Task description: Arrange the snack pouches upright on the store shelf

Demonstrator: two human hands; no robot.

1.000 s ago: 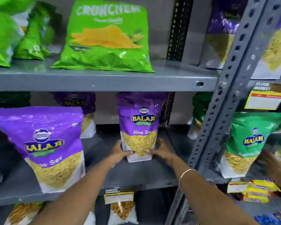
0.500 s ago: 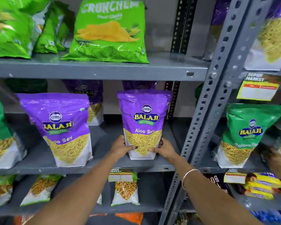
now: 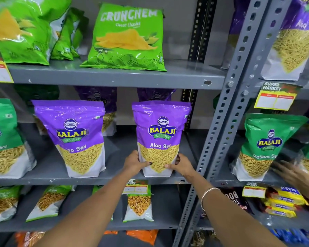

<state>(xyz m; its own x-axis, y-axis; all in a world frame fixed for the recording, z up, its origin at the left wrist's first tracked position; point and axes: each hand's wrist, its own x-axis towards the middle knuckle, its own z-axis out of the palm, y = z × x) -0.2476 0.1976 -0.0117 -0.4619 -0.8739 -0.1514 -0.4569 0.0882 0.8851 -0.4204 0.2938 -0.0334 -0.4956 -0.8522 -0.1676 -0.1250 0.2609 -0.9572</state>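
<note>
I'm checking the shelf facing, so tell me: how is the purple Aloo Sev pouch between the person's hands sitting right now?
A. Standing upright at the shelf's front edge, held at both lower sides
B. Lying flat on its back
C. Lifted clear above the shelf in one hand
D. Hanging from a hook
A: the Aloo Sev pouch stands upright on the middle shelf, with the left hand and right hand gripping its lower sides.

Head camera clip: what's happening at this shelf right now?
A person is stocking a store shelf. The left hand and right hand grip the lower sides of a purple pouch, which stands upright at the front edge of the middle shelf. Another purple pouch stands to its left.
</note>
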